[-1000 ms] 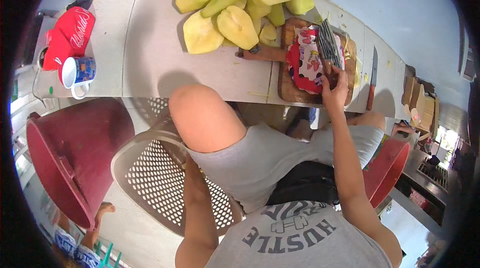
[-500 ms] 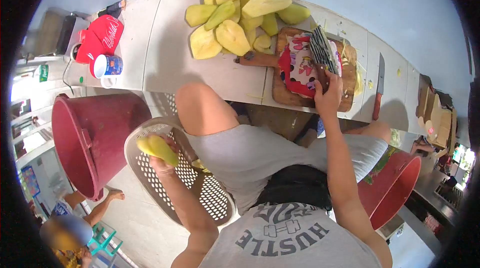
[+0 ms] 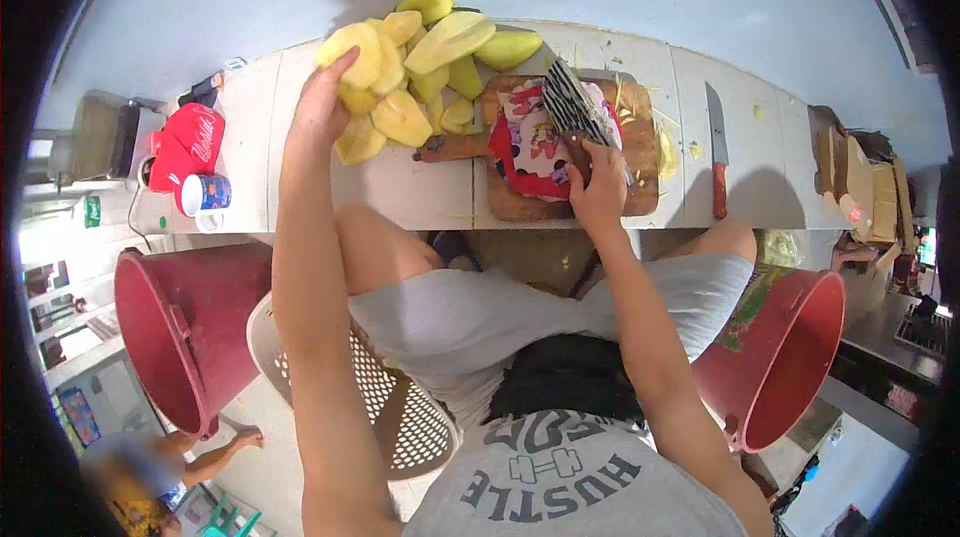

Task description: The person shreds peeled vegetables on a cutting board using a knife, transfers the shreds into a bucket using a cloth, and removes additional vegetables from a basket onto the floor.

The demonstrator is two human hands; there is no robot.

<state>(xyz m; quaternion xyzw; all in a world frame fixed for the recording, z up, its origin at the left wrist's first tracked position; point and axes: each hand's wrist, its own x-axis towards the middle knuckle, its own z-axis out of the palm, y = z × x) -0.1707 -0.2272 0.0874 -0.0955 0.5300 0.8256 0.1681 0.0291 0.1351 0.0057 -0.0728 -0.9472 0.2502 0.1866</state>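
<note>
My left hand (image 3: 322,105) is closed around a pale, peeled papaya-like half (image 3: 352,52) at the left edge of a pile of similar yellow-green pieces (image 3: 450,42) on the tiled counter. My right hand (image 3: 600,185) grips the brown handle of a broad tool with a dark, ridged blade (image 3: 573,102). The blade rests over a red and white patterned cloth (image 3: 530,142), which lies folded on a wooden cutting board (image 3: 645,172). Thin pale shreds (image 3: 665,152) are scattered at the board's right side.
A knife (image 3: 717,152) with a reddish handle lies on the right. A cup (image 3: 207,194) and red cap (image 3: 190,142) stand left. Below are a perforated basket (image 3: 265,342) and two red tubs (image 3: 185,327) (image 3: 775,357). Another person (image 3: 135,477) is at lower left.
My left hand has risen from above the basket to the pile, carrying the papaya-like half. My right hand still holds the ridged tool over the cloth. The view has shifted.
</note>
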